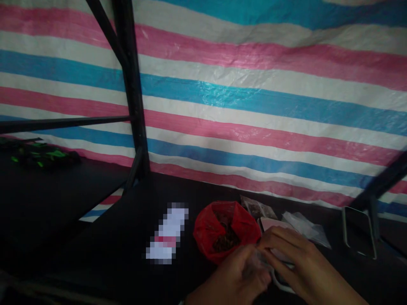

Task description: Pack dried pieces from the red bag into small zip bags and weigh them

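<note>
Head view: the left hand and right hand pinch a small clear plastic packet between them in a narrow grip, low over the black counter. The packet sits just beside a red plastic bag of dark brown pieces.

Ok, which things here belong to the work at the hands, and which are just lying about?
Work: left hand, right hand, small clear bag between them, red plastic bag of brown pieces.

Lying about: phone case, pixelated box, green-marked dark bundle, striped tarpaulin.
</note>
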The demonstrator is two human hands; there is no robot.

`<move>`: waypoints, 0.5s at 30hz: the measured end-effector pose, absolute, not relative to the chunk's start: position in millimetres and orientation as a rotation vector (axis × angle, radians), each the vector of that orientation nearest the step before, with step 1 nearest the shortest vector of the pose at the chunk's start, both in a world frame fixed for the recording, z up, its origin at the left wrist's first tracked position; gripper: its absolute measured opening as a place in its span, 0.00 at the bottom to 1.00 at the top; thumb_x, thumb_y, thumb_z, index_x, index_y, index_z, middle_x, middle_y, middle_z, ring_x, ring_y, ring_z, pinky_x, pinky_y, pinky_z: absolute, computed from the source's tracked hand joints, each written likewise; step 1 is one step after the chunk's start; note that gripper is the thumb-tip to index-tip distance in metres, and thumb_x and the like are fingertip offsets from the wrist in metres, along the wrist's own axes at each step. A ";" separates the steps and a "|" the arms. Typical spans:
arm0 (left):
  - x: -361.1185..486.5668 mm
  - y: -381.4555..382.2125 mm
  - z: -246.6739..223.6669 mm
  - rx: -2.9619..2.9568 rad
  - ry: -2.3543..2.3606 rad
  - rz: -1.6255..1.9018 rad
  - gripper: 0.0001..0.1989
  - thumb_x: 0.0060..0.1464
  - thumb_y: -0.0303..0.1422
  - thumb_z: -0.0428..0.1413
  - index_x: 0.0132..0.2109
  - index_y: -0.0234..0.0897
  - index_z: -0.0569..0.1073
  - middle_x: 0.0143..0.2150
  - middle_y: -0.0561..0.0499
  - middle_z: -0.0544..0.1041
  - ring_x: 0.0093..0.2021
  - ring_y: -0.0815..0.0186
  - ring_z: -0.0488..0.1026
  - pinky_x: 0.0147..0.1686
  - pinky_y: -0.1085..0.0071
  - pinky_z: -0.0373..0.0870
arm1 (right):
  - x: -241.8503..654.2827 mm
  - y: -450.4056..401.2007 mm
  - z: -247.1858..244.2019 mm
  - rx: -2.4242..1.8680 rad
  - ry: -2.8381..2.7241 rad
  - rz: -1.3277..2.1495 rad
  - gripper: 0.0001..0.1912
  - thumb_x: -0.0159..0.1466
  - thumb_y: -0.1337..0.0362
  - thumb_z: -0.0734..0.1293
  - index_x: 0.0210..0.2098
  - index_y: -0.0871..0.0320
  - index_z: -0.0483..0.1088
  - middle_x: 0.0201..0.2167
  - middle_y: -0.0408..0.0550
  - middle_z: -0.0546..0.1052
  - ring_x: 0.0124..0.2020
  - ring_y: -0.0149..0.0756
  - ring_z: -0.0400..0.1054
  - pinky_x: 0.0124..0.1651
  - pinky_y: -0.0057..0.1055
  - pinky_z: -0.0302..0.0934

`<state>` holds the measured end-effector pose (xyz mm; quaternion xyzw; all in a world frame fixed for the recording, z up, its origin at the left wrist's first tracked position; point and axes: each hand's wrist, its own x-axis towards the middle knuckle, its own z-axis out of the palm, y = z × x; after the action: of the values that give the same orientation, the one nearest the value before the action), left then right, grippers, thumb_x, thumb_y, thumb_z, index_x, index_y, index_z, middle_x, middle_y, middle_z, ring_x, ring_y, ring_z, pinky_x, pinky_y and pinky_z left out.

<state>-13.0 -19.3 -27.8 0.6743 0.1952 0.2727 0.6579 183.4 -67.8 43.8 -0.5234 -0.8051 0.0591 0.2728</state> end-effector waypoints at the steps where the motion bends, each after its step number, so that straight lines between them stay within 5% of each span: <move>1: -16.4 -16.3 -30.2 1.463 0.466 0.632 0.29 0.67 0.56 0.53 0.62 0.39 0.77 0.53 0.43 0.82 0.54 0.55 0.78 0.59 0.59 0.71 | 178.8 -60.9 44.6 -1.399 -2.128 0.204 0.09 0.72 0.59 0.67 0.39 0.46 0.81 0.37 0.45 0.84 0.39 0.41 0.79 0.42 0.34 0.72; 3: -22.8 -5.9 -34.3 1.332 0.526 0.703 0.36 0.65 0.62 0.51 0.62 0.39 0.77 0.49 0.43 0.84 0.51 0.56 0.80 0.59 0.58 0.72 | 169.8 -42.6 42.5 -1.383 -1.967 0.269 0.10 0.73 0.56 0.67 0.41 0.47 0.81 0.38 0.46 0.84 0.39 0.40 0.79 0.44 0.33 0.72; 6: -32.8 18.5 -39.3 1.074 0.636 0.896 0.44 0.56 0.68 0.56 0.60 0.34 0.78 0.37 0.44 0.84 0.38 0.57 0.81 0.43 0.62 0.78 | 155.7 -8.6 26.8 -1.437 -1.740 0.351 0.12 0.73 0.58 0.64 0.44 0.52 0.80 0.40 0.48 0.84 0.41 0.41 0.79 0.47 0.34 0.72; 9: -44.9 42.7 -42.4 0.997 0.794 1.039 0.39 0.56 0.64 0.60 0.58 0.34 0.77 0.34 0.48 0.83 0.29 0.62 0.78 0.31 0.66 0.75 | 141.5 20.2 3.5 -1.622 -1.857 0.422 0.09 0.69 0.66 0.67 0.42 0.54 0.80 0.43 0.50 0.85 0.47 0.45 0.78 0.55 0.40 0.68; 15: -61.8 47.9 -30.5 1.367 0.961 0.993 0.22 0.62 0.50 0.61 0.53 0.38 0.78 0.41 0.47 0.85 0.42 0.58 0.82 0.40 0.68 0.76 | 134.9 31.4 -9.1 -1.850 -2.016 0.376 0.08 0.64 0.72 0.72 0.40 0.53 0.81 0.46 0.50 0.84 0.55 0.51 0.74 0.61 0.45 0.62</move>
<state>-61.8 47.9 -30.5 0.5809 0.4083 0.4219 0.5637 134.9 31.4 -9.1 -0.6579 -0.7167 0.1336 0.1886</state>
